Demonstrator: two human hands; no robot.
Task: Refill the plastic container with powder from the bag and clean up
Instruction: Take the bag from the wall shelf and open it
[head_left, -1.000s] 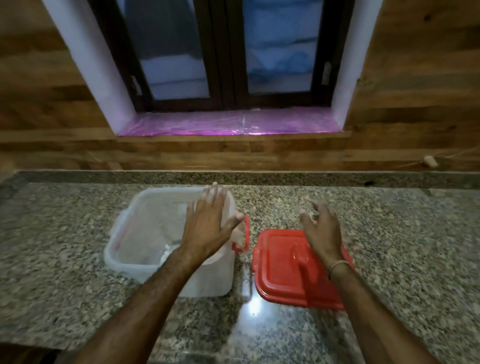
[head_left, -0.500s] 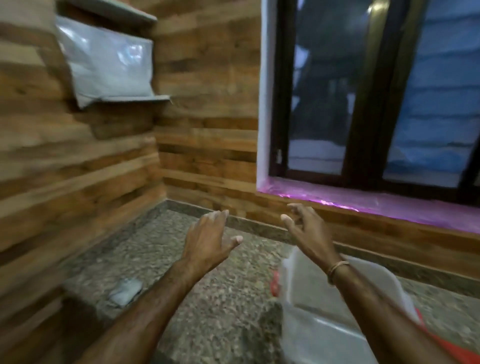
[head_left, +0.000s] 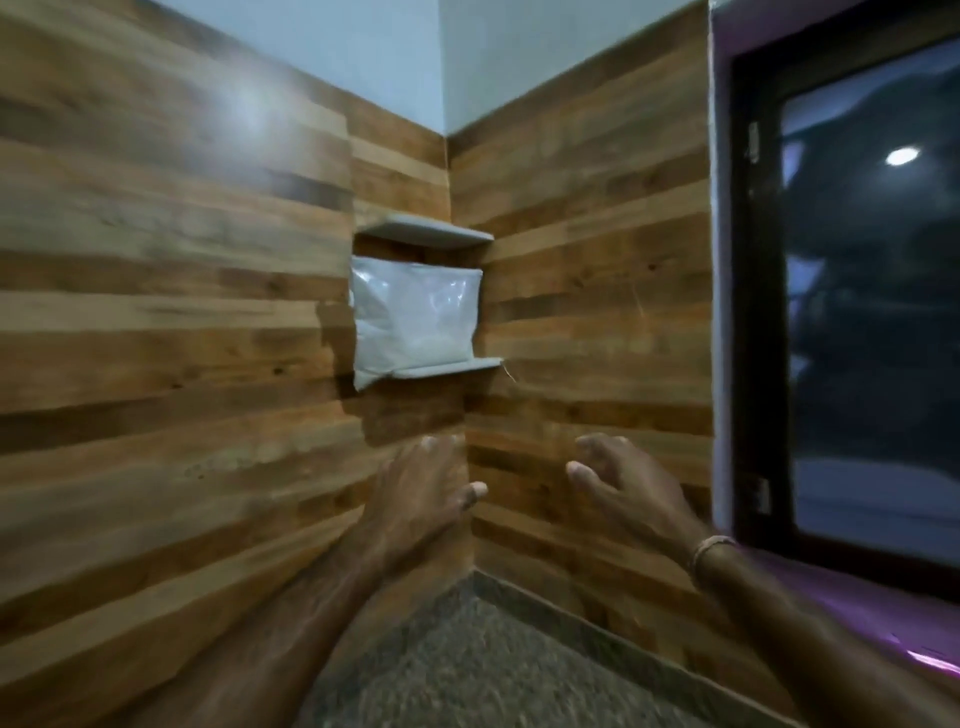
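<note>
A clear plastic bag of white powder (head_left: 413, 325) stands upright on the lower corner shelf (head_left: 457, 368), its bottom left corner hanging over the shelf edge. Both of my hands are raised below it, apart from it and holding nothing. My left hand (head_left: 415, 499) has its fingers straight and pointing up toward the bag. My right hand (head_left: 628, 493) is to the right of it, fingers loosely spread. The plastic container and its red lid are out of view.
A second small shelf (head_left: 426, 234) sits just above the bag. Wood-panelled walls meet in the corner (head_left: 457, 441). The granite countertop (head_left: 467, 670) lies below. A dark window (head_left: 857, 291) with a purple-lined sill (head_left: 852, 608) is at the right.
My view has swung left and up from the container and red lid on the counter to the corner shelf. Both hands left the container area and rose toward the bag.
</note>
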